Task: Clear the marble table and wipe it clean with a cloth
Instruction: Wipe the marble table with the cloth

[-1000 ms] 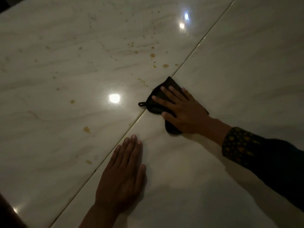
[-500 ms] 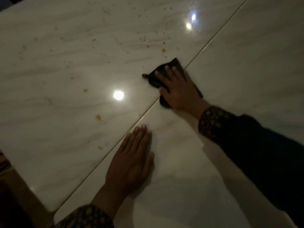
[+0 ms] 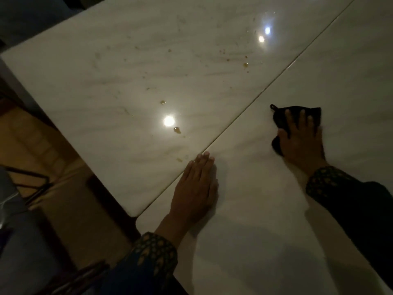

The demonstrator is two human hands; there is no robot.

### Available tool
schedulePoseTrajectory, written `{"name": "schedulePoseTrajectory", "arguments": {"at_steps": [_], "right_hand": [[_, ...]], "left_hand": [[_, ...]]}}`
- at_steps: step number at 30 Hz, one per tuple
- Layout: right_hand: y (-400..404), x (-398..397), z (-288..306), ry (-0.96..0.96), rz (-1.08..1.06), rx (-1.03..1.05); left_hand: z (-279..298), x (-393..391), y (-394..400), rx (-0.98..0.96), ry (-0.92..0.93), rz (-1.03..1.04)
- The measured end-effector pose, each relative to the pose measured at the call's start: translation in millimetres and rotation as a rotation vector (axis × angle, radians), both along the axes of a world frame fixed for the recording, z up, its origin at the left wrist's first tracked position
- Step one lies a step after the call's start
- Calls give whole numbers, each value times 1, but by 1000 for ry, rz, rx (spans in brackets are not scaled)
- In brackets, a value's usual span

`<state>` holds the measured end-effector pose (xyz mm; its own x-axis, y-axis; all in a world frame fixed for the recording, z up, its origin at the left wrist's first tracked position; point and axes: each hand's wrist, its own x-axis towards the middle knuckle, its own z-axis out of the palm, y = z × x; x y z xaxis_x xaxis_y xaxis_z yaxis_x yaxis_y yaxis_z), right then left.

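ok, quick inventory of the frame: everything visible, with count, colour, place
marble table: two white slabs meeting at a diagonal seam
cloth: one, black, hanging loop at its left corner, on the right slab under the right hand
spills: many amber drops and specks, all on the left slab
light glare: three bright reflections on the left slab
floor: tan, left of the table
sleeves: two, dark with gold pattern, at both wrists
left hand: flat on the right slab, fingertips at the seam
right hand: pressing the cloth, fingers spread
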<state>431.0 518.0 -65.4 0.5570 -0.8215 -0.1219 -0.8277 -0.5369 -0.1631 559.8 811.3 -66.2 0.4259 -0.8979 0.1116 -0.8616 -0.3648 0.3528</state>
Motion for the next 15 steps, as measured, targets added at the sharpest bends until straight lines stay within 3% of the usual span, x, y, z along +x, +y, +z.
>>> {"name": "schedulePoseTrajectory", "arguments": {"at_steps": [4,8,12,15], "right_hand": [[111,27,-3,-53,166,-24],[211,38,-2,-17,292,0],[177,47,7,44,329,19],[120,86,-1,14,122,-47]], "left_hand": [[-7,85,50,73,-241,-35],[-11,203,85,171,-305,174],[-8,293,84,176,-304,230],[-15,334,84,60,-227,351]]}}
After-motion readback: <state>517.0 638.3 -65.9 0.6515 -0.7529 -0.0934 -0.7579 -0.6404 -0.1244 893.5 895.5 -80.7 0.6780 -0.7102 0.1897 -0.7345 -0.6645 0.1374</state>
